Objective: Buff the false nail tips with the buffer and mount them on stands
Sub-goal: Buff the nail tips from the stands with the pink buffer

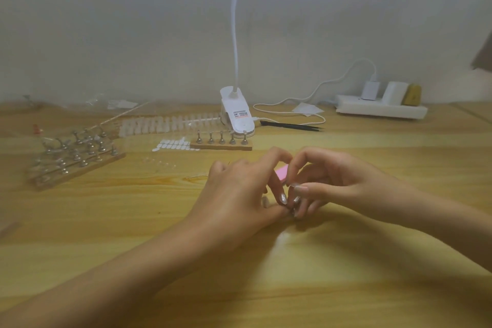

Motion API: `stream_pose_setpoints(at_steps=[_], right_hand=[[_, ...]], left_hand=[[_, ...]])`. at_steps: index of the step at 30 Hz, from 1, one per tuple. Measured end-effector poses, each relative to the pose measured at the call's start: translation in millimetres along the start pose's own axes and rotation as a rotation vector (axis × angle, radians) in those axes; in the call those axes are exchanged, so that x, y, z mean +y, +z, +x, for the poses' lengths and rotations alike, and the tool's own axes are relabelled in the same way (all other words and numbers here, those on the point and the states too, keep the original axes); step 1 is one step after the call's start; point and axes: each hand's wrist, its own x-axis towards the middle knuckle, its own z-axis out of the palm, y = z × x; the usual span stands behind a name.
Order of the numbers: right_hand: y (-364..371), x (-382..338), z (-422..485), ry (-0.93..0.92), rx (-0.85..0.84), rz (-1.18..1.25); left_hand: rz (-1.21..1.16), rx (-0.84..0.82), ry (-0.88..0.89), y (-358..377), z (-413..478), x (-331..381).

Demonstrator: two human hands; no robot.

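The left grip and the right grip meet fingertip to fingertip low over the bench. Both are clamped on one small metal piece, pinched between the left thumb and the right fingers. Whether a false nail tip sits on it is too small to tell.

One pink buffer lies on the bench just behind the grips, mostly hidden by the fingers.

Beyond the grips and a little to their left stands a small wooden base carrying five upright metal pegs in a row, all bare. Just left of it lies one sheet of pale adhesive tabs. Farther beyond that runs a long strip of false nail tips, too many and too blurred to count.

Well to the left of the grips is a larger wooden rack holding several rows of metal pegs; the count is not clear.

Straight beyond the grips sits one white clamp lamp, with one pair of black tweezers just to its right. Far beyond the right grip, against the wall, is one white power strip with three things plugged into it.
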Motion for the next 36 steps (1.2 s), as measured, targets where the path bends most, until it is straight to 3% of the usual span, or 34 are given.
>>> stream_pose_setpoints(at_steps=[4, 12, 24, 29, 36], right_hand=[[-6.3, -6.4, 3.8, 0.027, -0.04, -0.004], [-7.8, 15.2, -22.8, 0.061, 0.221, 0.034], [4.2, 18.5, -31.7, -0.005, 0.207, 0.023], [11.5, 13.7, -28.5, -0.103, 0.357, -0.236], [24.0, 17.8, -23.4, -0.172, 0.379, -0.27]], left_hand=[[0.028, -0.021, -0.005, 0.6, 2.3, 1.4], [0.062, -0.038, 0.007, 8.8, 8.1, 5.4], [0.065, 0.03, -0.009, 12.9, 9.7, 11.4], [0.102, 0.063, -0.001, 11.8, 9.3, 12.8], [0.153, 0.111, 0.011, 12.4, 7.9, 9.2]])
